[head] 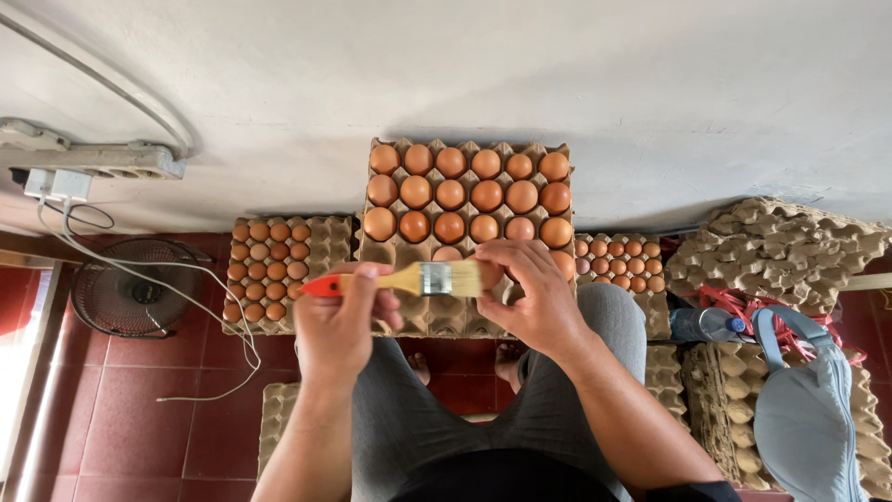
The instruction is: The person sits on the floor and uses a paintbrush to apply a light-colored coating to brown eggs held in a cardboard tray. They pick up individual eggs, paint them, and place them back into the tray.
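Fingers [358,279] of left hand [339,325] clamp brush [418,279]; right hand [530,297] grips egg [491,275] — bristles touching it.

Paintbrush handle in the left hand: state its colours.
Pale wooden paintbrush handle with a red-orange tip, metal band before the bristles; left hand holds it. Head view.

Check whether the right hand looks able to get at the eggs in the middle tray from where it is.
Probably yes. The right hand sits at the near edge of the middle tray, and the eggs lie uncovered just beyond it. The brush in the left hand crosses only the near rows.
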